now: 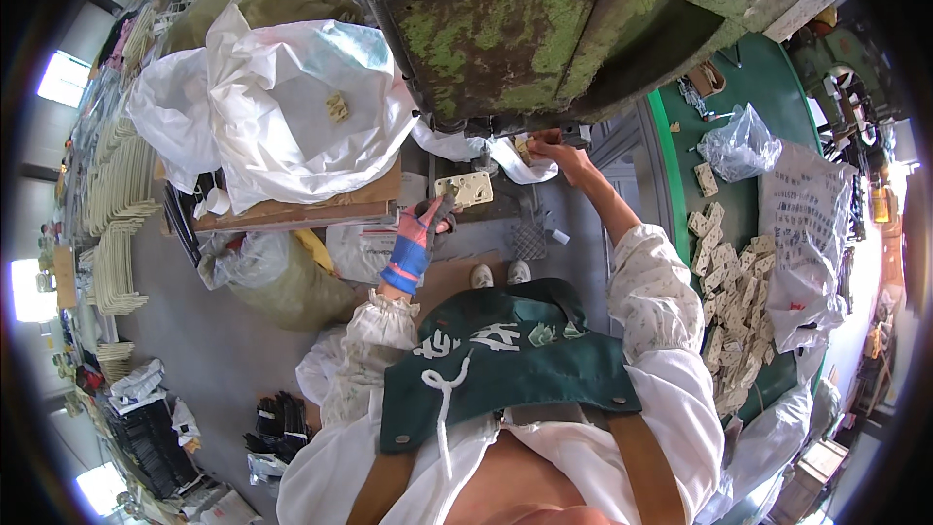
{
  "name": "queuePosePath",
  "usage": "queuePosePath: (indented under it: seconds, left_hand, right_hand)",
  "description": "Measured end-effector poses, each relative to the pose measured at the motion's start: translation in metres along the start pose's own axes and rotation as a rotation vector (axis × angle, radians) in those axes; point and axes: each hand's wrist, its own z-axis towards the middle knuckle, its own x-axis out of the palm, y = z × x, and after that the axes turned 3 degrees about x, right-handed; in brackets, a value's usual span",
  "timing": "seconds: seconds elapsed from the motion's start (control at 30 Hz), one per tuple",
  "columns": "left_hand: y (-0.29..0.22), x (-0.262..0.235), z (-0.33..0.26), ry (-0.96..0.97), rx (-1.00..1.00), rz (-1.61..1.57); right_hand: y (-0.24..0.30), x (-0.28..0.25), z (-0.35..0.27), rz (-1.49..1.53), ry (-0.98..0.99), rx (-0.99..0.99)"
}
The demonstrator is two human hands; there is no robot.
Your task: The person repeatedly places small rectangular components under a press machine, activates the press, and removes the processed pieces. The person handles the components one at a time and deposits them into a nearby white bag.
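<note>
L grip gloved, curled; R grip bare, R arm ext'd fwd.

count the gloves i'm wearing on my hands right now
1: a pink-and-blue glove, on your left hand, which grips a cream plate. Your right hand is bare. Both hands show, so no worn glove is hidden.

Fisheye view in fairly bright, diffuse light, with overexposed windows at left, a shaded green machine housing, bent peripheral lines, and dark vignetting around the rim.
</note>
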Motion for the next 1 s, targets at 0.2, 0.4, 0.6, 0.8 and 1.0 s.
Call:
queuePosePath:
  seconds: [0.2,0.4,0.6,0.8,1.0]
  left_hand:
    - [0.018,-0.020,0.011,-0.089,0.387,0.381]
    - [-0.026,0.006,-0.016,-0.140,0.072,-0.058]
    - [-0.045,0.026,-0.011,-0.058,0.144,-0.143]
    - [-0.025,0.030,0.026,0.093,0.576,0.352]
    - [-0.012,0.020,0.036,0.053,0.346,0.258]
  right_hand:
    - [0.055,0.034,-0.045,-0.100,-0.075,-0.135]
    - [0.095,0.095,-0.084,0.222,0.005,0.028]
    - [0.096,0.108,-0.090,0.217,-0.043,0.077]
    - [0.070,0.102,-0.084,0.204,0.031,0.065]
    - [0.029,0.035,-0.040,-0.661,-0.181,-0.411]
